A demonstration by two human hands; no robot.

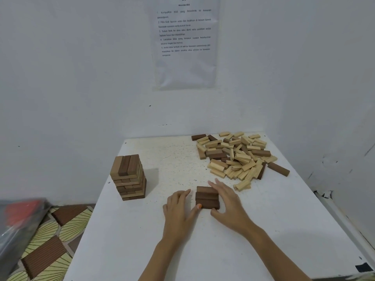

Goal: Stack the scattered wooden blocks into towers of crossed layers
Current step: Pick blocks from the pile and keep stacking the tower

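Observation:
Three dark brown blocks [207, 197] lie side by side as one flat layer on the white table [263, 230]. My left hand [179, 209] lies flat at the layer's left side, its thumb touching the near left corner. My right hand [228, 201] cups the right side, fingers straight along the far right edge and thumb at the near right corner. A finished tower [128, 177] of crossed light and dark layers stands at the table's left edge. A heap of scattered light and dark blocks [236, 155] fills the far right of the table.
One dark block [278, 169] lies apart at the heap's right. The table stands in a corner of white walls, with a printed sheet [185, 41] on the wall behind. A patterned floor [50, 240] and a plastic-wrapped bundle [18, 222] lie to the left below the table.

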